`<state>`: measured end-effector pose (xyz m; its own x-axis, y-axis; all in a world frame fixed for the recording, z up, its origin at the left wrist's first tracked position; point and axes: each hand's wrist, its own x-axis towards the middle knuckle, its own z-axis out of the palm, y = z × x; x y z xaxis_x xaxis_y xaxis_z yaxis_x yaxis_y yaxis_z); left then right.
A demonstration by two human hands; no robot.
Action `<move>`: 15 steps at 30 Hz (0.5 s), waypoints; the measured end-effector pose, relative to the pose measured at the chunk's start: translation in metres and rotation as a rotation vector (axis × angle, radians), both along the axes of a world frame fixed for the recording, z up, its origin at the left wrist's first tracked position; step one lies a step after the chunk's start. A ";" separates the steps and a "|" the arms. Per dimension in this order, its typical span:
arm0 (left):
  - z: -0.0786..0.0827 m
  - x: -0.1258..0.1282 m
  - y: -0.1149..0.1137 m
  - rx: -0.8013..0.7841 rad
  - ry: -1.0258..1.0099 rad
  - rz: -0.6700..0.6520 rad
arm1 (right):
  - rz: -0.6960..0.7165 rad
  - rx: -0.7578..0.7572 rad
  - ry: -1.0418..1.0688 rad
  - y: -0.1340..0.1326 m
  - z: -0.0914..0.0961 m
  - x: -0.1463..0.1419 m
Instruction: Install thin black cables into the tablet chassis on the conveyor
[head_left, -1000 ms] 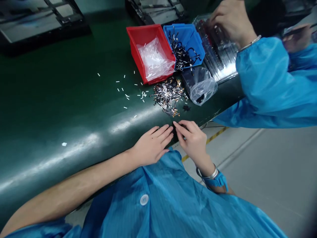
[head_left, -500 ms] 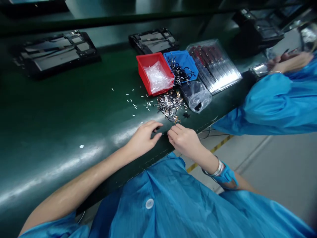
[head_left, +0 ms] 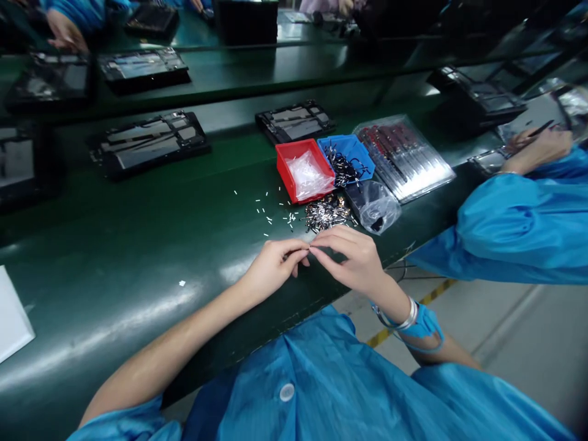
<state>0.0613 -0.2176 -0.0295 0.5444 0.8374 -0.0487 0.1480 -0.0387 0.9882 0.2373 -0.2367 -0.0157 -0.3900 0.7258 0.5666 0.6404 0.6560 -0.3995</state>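
Observation:
Just in front of the bench edge, my left hand (head_left: 274, 267) pinches with thumb and forefinger. The fingertips of my right hand (head_left: 351, 257) meet it, also pinched. Whatever sits between the two sets of fingertips is too small to make out. Beyond my right hand lies a pile of small metallic and black parts (head_left: 327, 211), partly covered by that hand. Several tiny white pieces (head_left: 291, 217) are scattered left of the pile. A red bin (head_left: 283, 171) holds clear plastic material, and a blue bin (head_left: 368, 166) beside it holds black, short cable-like parts.
A clear bag (head_left: 379, 211) and a clear tray of dark red strips (head_left: 404, 156) lie right of the bins. Black device frames (head_left: 154, 144) stand along the back of the green bench (head_left: 114, 257). A co-worker's sleeve (head_left: 514, 214) reaches in at right.
My hands have come together, fingertips touching; they were apart before. My right hand's fingers have stretched out from a tighter curl. The view has tilted up, showing more of the benches behind.

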 end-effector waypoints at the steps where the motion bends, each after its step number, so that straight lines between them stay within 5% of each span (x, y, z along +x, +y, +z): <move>1: 0.001 -0.002 0.002 0.020 0.023 0.006 | 0.005 -0.003 -0.009 0.005 0.002 -0.001; 4: 0.001 -0.007 0.009 -0.095 -0.023 0.040 | -0.023 0.054 -0.036 0.031 0.004 0.001; 9: -0.003 -0.017 0.025 -0.329 -0.268 0.188 | -0.328 0.229 -0.076 0.078 0.003 0.001; 15: -0.004 -0.020 0.030 -0.266 -0.348 0.228 | -0.026 0.178 -0.027 0.055 -0.001 -0.031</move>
<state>0.0412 -0.1878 -0.0333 0.3705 0.9204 -0.1246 -0.2175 0.2164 0.9518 0.2067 -0.1815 -0.0166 -0.3896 0.6248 0.6766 0.6671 0.6980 -0.2604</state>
